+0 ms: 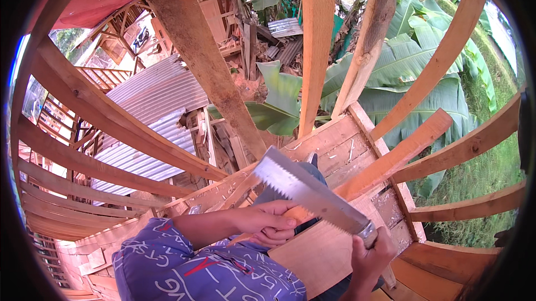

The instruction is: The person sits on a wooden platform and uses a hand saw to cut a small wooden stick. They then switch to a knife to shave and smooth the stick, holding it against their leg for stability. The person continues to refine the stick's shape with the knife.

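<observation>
My right hand (371,256) is closed round the handle of a handsaw (312,192), its fist hiding most of the handle. The broad metal blade points up and to the left, with its toothed edge facing my left hand. A long wooden strip (399,158) runs from the upper right down behind the blade, and my left hand (272,224) has its fingers wrapped round the lower part. The blade crosses in front of the strip; whether it touches the wood, I cannot tell. Under the strip, a flat wooden board (318,253) lies by my legs.
Upright wooden posts (318,49) and curved-looking slats (117,114) stand all round me. The plank floor (335,144) carries wood shavings and has a raised edge board (385,161). Beyond are corrugated metal sheets (148,91), a timber structure and banana leaves (424,66).
</observation>
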Available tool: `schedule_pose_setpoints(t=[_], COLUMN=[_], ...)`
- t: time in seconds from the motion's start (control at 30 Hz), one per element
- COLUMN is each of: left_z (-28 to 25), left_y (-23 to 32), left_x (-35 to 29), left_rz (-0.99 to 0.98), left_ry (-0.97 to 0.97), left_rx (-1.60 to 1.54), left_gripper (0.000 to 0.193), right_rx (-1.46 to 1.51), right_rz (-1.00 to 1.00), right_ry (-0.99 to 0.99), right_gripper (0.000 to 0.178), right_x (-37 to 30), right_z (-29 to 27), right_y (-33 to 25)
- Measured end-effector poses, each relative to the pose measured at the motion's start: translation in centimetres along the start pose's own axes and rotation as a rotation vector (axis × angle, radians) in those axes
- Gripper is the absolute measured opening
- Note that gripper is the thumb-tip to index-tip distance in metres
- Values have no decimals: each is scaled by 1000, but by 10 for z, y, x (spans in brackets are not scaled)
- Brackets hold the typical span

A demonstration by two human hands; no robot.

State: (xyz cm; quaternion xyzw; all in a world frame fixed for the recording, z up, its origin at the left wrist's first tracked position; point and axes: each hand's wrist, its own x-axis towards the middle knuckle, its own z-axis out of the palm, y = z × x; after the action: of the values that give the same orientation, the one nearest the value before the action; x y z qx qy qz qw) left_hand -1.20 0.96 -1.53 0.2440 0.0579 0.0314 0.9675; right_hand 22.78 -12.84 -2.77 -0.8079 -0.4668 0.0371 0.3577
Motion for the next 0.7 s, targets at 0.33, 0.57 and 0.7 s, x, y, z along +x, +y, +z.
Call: schedule_pose_setpoints(t=[0.33, 0.57, 0.7], left_z=[10, -2, 4], left_y=[2, -3, -1], left_x=[-4, -9, -2], left_rz=[17, 3, 12], left_ry=[74, 22, 50], left_rx=[-106, -94, -102], left_gripper=[32, 38, 38], right_rx=[70, -37, 46], right_rz=[71, -133, 93], right_ry=[169, 102, 126], right_gripper=[59, 49, 50], right_x=[17, 11, 31], right_z=[-1, 4, -7], right_y=[0, -1, 8])
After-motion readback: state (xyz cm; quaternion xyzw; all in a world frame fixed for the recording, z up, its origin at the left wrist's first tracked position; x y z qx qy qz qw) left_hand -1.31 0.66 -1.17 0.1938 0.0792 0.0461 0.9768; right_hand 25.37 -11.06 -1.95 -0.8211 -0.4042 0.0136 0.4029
